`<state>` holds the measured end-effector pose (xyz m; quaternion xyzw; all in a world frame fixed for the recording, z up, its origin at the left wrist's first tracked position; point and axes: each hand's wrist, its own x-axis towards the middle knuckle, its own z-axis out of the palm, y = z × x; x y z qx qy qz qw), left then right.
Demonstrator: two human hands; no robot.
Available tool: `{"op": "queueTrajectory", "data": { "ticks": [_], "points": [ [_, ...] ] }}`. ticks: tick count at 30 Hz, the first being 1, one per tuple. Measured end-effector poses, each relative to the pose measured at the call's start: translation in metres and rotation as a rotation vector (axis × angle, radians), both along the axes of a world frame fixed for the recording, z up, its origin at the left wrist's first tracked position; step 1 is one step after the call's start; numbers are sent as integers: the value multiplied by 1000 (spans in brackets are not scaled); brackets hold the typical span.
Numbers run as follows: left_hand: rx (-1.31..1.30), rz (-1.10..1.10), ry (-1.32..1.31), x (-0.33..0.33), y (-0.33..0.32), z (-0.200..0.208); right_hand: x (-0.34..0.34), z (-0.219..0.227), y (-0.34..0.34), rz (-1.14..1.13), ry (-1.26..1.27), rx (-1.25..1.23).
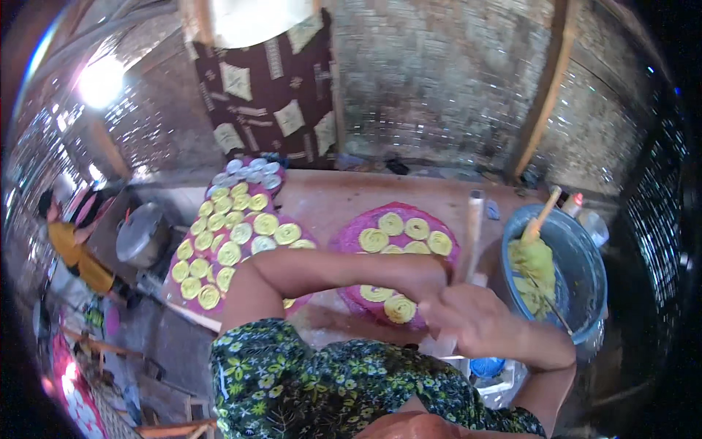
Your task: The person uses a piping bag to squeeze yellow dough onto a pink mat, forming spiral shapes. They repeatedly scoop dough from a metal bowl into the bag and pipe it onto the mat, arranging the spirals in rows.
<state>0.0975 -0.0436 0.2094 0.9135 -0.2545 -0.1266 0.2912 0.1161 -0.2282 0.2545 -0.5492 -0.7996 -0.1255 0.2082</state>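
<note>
My left forearm [358, 272] hides some yellow swirls [417, 228] on the middle pink mat [346, 238]. My left hand [437, 306] and right hand [479, 313] overlap, blurred, covering part of a pale tube [474, 227]. The top edge cuts off a bright white shape [263, 18].

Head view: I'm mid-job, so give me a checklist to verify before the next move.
1. Left hand and right hand close together: ok.
2. Finger grip on the long, pale cylindrical tool: cannot tell, blurred.
3. Yellow dough present in the round blue-grey tub: ok.
4. Light wooden utensil out of the tub: not ok, it leans inside.
5. Yellow spirals on the round purple sheet fully visible: not ok, left forearm hides some.
</note>
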Motion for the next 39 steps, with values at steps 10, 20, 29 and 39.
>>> {"op": "queueTrajectory", "data": {
  "ticks": [10,20,29,39],
  "points": [
    [-504,653,-284,-25,74,-79,45,-5,-81,-282,1095,838],
    [-1240,379,-1095,15,47,29,96,-109,-20,-224,1681,638],
    [-974,666,-1166,-30,89,29,169,-124,-187,-1715,69,-759],
    [-220,1082,-1219,-43,171,-22,210,-98,-209,-1594,-240,-734]
  ]
}}
